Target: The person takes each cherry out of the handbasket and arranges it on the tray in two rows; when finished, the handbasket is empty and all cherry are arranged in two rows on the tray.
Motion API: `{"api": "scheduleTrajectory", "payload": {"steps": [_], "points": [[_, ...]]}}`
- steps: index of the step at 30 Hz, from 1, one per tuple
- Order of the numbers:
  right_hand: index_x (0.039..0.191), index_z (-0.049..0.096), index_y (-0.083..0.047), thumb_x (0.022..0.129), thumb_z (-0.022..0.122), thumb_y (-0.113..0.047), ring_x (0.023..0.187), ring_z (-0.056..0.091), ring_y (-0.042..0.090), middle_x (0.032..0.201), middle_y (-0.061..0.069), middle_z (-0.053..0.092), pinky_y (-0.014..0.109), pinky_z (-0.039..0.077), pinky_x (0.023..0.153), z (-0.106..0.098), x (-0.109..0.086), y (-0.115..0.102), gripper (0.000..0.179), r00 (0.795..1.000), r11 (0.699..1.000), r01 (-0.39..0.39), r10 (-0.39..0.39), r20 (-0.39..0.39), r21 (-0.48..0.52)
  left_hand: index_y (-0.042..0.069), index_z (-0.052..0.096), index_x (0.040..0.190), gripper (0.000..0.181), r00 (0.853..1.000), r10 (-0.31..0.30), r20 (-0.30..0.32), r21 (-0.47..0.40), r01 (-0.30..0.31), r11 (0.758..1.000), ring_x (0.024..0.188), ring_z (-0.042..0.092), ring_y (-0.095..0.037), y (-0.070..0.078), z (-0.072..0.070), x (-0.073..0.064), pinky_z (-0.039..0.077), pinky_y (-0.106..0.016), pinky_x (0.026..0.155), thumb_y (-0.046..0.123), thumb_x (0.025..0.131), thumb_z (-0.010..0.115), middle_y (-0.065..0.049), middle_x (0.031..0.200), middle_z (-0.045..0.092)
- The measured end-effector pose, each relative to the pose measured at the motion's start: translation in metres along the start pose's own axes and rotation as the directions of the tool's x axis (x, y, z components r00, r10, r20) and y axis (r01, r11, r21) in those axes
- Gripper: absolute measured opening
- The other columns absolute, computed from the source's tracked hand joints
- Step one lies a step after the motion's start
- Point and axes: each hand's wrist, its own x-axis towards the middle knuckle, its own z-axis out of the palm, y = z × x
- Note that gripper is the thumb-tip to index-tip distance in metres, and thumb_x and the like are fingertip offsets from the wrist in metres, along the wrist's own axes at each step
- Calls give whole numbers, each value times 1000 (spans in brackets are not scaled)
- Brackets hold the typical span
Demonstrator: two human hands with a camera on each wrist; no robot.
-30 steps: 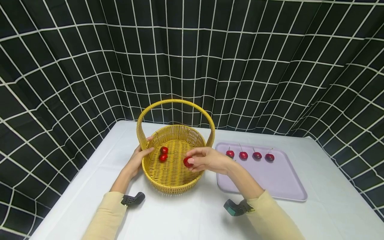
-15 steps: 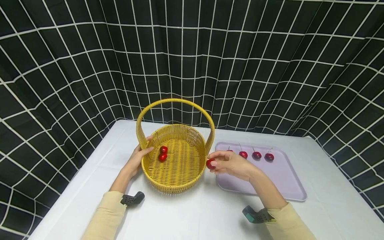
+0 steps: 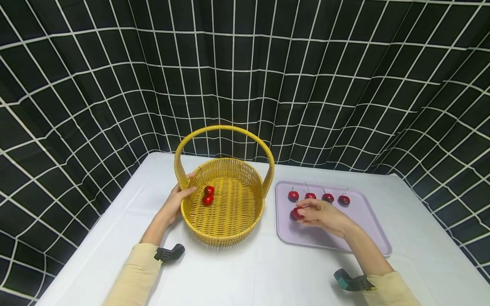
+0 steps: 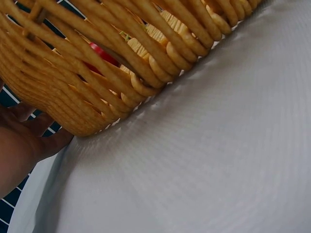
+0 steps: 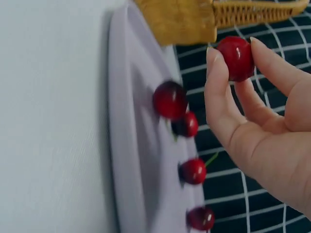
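Note:
My right hand [image 3: 321,216] pinches a red cherry [image 5: 236,58] between thumb and fingertips, above the left part of a pale lilac tray [image 3: 344,231]. Just beneath it, a darker cherry [image 5: 170,99] lies on the tray, mostly hidden in the head view. Behind the hand, several stemmed cherries stand in a row along the tray's back, one being this cherry [image 3: 343,200]. My left hand [image 3: 174,202] grips the left side of a yellow wicker basket [image 3: 222,240] beside its handle, thumb over the rim. Two red cherries [image 3: 208,195] touch each other on the basket floor.
A white cloth [image 3: 245,276] covers the table. The basket's tall arched handle [image 3: 223,127] rises over its opening. Behind and at both sides hangs a black curtain [image 3: 245,76] with a white grid. Dark wrist devices [image 3: 352,282] stick out from both sleeves.
My right hand has carried its cherry from above the basket, rightward past the rim, to over the tray. The left hand and the basket have stayed in place.

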Motion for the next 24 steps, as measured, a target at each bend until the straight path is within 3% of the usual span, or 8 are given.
{"api": "scheduleTrajectory", "payload": {"steps": [6,13,24], "points": [[126,40,15,94,61,-13,91,65,24,98,8,63,37,52,84,-20,-4,14,48,993,998,-42,35,-117,-54,17,26,151,58,1000,1,1,-1,-1,1000,136,27,-31,0,1,0,26,-47,109,15,97,49,-11,155,20],[119,45,11,91,65,-13,78,65,18,90,7,63,30,56,74,-31,2,27,42,964,993,-107,92,-250,-46,17,26,150,58,1000,0,1,-8,0,1000,135,28,-31,-1,-1,0,27,-46,108,15,97,49,-12,154,21],[110,52,12,89,68,-10,73,63,17,84,7,63,29,56,69,-29,6,36,35,938,981,-129,75,-339,-142,17,26,151,57,1000,7,7,-6,-7,1000,137,26,-31,0,-1,-1,25,-45,110,15,98,48,-11,155,19]]}}
